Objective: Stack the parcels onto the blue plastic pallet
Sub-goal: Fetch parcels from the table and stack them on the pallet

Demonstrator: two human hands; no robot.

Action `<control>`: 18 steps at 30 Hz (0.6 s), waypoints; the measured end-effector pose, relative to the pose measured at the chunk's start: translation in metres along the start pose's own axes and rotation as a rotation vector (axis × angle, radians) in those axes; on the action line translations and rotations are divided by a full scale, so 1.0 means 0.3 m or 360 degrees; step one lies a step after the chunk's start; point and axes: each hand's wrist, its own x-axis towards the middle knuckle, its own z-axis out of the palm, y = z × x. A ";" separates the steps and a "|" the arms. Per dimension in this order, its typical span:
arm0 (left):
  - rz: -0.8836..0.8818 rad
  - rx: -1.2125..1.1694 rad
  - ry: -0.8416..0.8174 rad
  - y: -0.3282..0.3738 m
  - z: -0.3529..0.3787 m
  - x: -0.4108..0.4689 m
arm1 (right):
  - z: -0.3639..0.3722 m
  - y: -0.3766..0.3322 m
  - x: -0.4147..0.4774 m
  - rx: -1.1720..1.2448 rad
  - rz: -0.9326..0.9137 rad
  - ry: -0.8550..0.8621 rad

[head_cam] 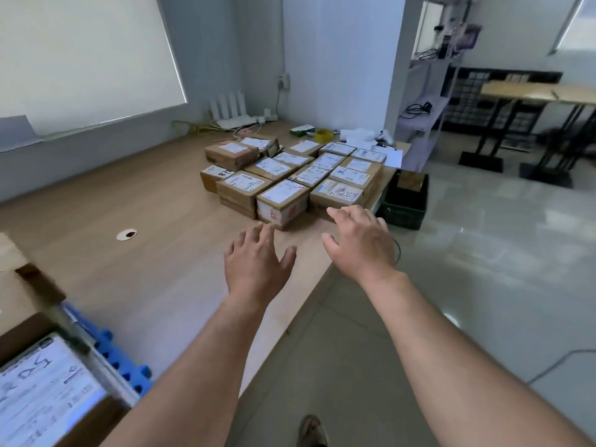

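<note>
Several brown cardboard parcels with white labels lie packed together on the wooden table (145, 204), toward its far right end. The nearest parcel (282, 201) faces me, with another parcel (338, 195) to its right. My left hand (258, 262) and my right hand (361, 243) both reach out with spread fingers, just short of these two and holding nothing. At the lower left, the blue plastic pallet (122, 359) sits on the table under a labelled parcel (45, 391), with another brown parcel (16, 285) behind it.
A dark green crate (406, 201) stands on the tiled floor past the table's right edge. A yellow tape roll (323, 134), papers and cables lie behind the parcels. A cable hole (126, 234) marks the tabletop. Tables and shelving stand at the far right.
</note>
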 end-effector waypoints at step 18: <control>-0.0052 -0.0223 -0.0116 0.271 0.420 0.683 | 0.239 0.403 0.674 -0.0081 0.0068 -0.0154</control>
